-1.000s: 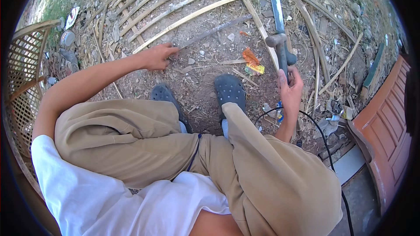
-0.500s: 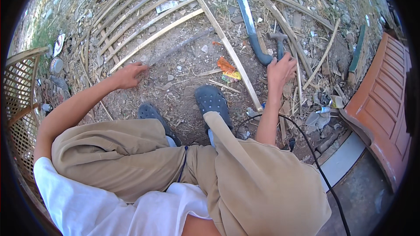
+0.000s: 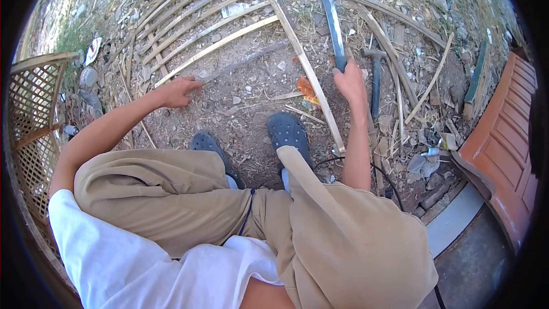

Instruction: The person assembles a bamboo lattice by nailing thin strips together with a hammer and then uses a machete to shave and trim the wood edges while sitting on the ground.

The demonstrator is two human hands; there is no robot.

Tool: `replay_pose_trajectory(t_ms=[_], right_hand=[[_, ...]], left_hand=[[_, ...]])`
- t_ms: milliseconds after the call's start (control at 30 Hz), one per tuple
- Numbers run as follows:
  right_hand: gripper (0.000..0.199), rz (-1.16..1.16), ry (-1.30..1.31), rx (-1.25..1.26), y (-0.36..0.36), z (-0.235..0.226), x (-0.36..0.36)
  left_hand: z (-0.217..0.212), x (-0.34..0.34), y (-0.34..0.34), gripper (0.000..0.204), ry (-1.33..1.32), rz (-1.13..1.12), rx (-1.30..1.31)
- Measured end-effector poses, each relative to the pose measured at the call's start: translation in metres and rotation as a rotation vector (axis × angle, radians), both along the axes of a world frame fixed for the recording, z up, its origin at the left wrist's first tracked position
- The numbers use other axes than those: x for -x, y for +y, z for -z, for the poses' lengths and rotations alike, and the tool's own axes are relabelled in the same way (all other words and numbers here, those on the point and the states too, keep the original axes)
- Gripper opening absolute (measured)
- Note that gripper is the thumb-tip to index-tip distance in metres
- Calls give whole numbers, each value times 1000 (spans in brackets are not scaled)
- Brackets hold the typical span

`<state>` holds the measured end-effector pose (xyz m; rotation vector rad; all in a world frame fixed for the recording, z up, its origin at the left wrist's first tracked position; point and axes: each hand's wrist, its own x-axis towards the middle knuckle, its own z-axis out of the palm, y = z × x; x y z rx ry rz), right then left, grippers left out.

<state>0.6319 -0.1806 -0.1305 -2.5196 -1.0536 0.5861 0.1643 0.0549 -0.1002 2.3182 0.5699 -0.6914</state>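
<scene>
My right hand (image 3: 350, 84) is closed around the handle of a machete (image 3: 333, 23), whose long pale blade points away from me. Just right of it a hammer (image 3: 376, 80) with a dark handle lies on the ground, its head at the far end. On the left, my left hand (image 3: 180, 91) is closed at the near end of a thin grey wooden strip (image 3: 246, 60), which slants off to the far right. Beyond that strip lies a slatted wooden frame (image 3: 223, 33), with one long rail (image 3: 306, 71) running toward me between my hands.
Dark clogs (image 3: 289, 137) are on my feet. An orange wrapper (image 3: 309, 88) lies beside the rail. Loose sticks (image 3: 432, 77) and rubble cover the right side, by a brown panelled piece (image 3: 497, 143). A lattice panel (image 3: 34, 131) stands at left; a black cable (image 3: 389, 180) runs by my right forearm.
My right hand has left the hammer and now grips the machete's handle. My left hand stays at the strip's end. The whole view has shifted slightly.
</scene>
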Motion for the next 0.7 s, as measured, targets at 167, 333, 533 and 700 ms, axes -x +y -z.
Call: replay_pose_trajectory(t_ms=[167, 333, 533, 700], right_hand=[[31, 235, 525, -179, -19, 12, 14], [33, 128, 38, -269, -27, -4, 56], [32, 66, 226, -231, -26, -12, 73], [32, -18, 126, -79, -28, -34, 81]], left_hand=[[7, 4, 17, 36, -60, -69, 73], [-7, -13, 15, 34, -21, -228, 142], [-7, -8, 6, 40, 65, -258, 36], [-15, -13, -2, 53, 106, -493, 311]])
